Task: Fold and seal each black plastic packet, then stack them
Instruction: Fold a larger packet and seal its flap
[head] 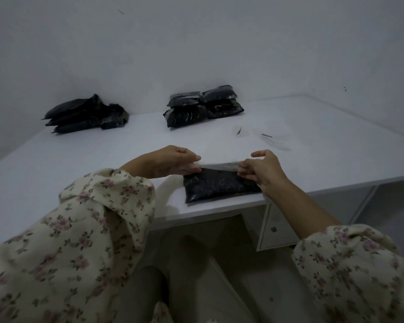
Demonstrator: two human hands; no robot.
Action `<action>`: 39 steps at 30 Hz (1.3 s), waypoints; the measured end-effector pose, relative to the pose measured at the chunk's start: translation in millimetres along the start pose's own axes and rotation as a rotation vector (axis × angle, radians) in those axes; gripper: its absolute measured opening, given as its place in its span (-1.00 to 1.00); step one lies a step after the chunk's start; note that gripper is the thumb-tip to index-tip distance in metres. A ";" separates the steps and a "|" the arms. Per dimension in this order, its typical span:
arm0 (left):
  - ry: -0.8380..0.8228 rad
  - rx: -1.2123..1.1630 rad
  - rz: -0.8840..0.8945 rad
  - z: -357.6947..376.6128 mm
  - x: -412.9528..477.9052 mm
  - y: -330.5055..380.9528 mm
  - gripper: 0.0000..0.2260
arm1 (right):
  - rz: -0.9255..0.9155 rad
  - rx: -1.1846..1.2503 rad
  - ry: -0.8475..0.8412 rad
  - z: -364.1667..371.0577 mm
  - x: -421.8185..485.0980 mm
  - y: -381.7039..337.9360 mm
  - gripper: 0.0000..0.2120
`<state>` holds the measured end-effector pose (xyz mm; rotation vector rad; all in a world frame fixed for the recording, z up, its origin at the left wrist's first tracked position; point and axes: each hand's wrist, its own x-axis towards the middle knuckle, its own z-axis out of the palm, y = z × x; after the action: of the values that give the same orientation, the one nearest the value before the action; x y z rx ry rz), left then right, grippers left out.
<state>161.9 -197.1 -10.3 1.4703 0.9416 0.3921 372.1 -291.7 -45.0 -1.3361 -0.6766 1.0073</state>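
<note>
Left hand (170,163) and right hand (264,174) pinch packet (219,185) flap.

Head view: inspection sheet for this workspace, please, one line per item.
Surface: white table, dimly lit.
Job's things: black packet at the near edge; loose pile far left; neat stack far centre.
Clutter: clear scraps right of centre.
Hands: left hand and right hand each pinch a corner of the black packet's clear top flap.
Cables: nothing seen.
Surroundings: plain wall; drawer under the table.

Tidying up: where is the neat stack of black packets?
Head view: the neat stack sits far back on the table by the wall, right of the looser pile.
</note>
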 end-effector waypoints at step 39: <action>0.756 0.582 0.290 38.2 -14.4 -23.3 -0.84 | -0.272 -0.340 0.311 30.6 -4.2 25.7 -0.78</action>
<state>173.8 -235.8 -34.0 2.0501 1.5274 0.9926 338.4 -282.7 -65.0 -1.6019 -0.7869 0.4639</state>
